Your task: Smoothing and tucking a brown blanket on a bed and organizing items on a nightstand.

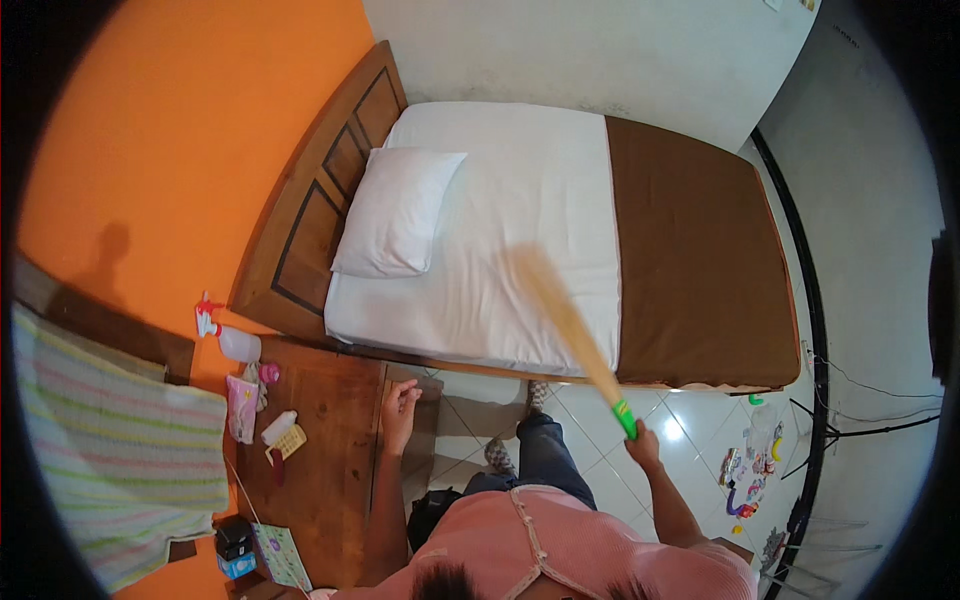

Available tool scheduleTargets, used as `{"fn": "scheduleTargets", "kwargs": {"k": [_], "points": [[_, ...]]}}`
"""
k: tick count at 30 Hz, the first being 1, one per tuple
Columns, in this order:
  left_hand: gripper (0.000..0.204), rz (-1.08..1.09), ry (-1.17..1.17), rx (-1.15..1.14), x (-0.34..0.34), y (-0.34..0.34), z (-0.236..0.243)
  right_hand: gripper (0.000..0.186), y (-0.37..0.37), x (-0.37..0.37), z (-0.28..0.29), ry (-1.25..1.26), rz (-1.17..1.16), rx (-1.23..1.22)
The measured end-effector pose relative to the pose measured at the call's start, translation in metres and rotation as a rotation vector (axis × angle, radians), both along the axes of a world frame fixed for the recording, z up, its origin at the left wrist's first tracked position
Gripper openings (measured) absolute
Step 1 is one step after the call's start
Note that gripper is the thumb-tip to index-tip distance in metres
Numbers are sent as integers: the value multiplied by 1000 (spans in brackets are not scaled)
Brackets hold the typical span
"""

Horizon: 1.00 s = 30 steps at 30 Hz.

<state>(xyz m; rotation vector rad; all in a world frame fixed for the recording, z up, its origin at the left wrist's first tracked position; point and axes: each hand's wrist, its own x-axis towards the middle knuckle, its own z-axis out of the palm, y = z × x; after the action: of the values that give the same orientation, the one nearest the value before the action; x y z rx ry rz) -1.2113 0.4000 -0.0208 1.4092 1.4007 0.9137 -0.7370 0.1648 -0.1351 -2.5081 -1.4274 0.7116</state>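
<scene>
The right hand (643, 443) is closed round the green grip of a broom (570, 320) whose long axis slants up-left over the bed (500, 230), while the left hand (400, 405), half-curled and empty, hovers by the bench (320, 440).

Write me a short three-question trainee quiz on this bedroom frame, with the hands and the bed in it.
1. True or false: the right hand grips the green handle of a motion-blurred broom that reaches over the bed.
2. Which lies on the white sheet near the headboard? A) a pillow B) a folded towel C) a book
3. Fill in: the left hand is empty and hovers over the wooden ____.

Key
1. True.
2. A, the white pillow.
3. Side table, which also carries a spray bottle.
</scene>
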Motion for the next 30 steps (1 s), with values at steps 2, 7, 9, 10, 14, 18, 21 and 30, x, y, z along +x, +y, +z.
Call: {"fn": "scheduleTargets", "kwargs": {"k": [2,7,9,10,14,18,21,30], "points": [[24,32,-46,-22,-9,-11,11,36,12,-16,-11,73,-140,9],[25,133,-161,69,-36,-21,13,35,-54,-63,-43,318,-59,-362],[26,191,-154,53,-54,-26,12,35,-84,-68,-15,288,180,-354],[26,196,-166,54,-53,-28,8,35,-87,-63,7,275,183,-354],[26,237,-187,62,-68,-47,5,36,-19,-55,51,100,184,-198],[25,252,-241,108,-56,-55,12,34,106,-64,16,107,-7,253],[25,126,-247,158,-38,-50,11,29,148,-62,-35,139,-38,94],[21,476,-66,98,-110,-130,16,19,83,-98,13,681,-10,-124]]}}
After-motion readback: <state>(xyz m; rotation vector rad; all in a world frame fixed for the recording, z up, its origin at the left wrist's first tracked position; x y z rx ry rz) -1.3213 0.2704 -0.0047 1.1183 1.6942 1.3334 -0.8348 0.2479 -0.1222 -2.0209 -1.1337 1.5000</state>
